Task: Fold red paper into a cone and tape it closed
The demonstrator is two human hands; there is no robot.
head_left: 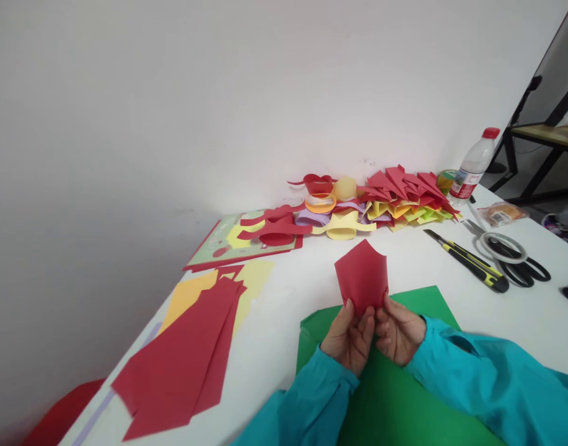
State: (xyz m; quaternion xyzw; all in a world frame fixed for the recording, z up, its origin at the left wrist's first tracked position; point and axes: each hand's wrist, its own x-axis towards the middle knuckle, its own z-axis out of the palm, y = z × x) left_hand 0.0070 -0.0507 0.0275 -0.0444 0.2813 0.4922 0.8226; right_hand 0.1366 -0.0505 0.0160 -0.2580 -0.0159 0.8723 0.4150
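A small cut piece of red paper [362, 272], pointed at the top and slightly curved, is held up between both hands. My left hand [351, 334] pinches its lower left corner with the thumb in front. At the lower right corner, my right hand [401, 328] grips it between thumb and curled fingers. Beneath the hands lies a large green sheet [404, 402] on the white table. Left of it, several red paper pieces [186, 359] overlap orange and pale yellow paper [188, 297].
Along the wall sit folded red paper shapes [399, 189], looped paper figures [279, 229] and a printed pad [218, 244]. To the right are a utility knife [469, 260], a tape roll [503, 248], scissors [523, 272], a plastic bottle [474, 164] and a wrapped snack [502, 214].
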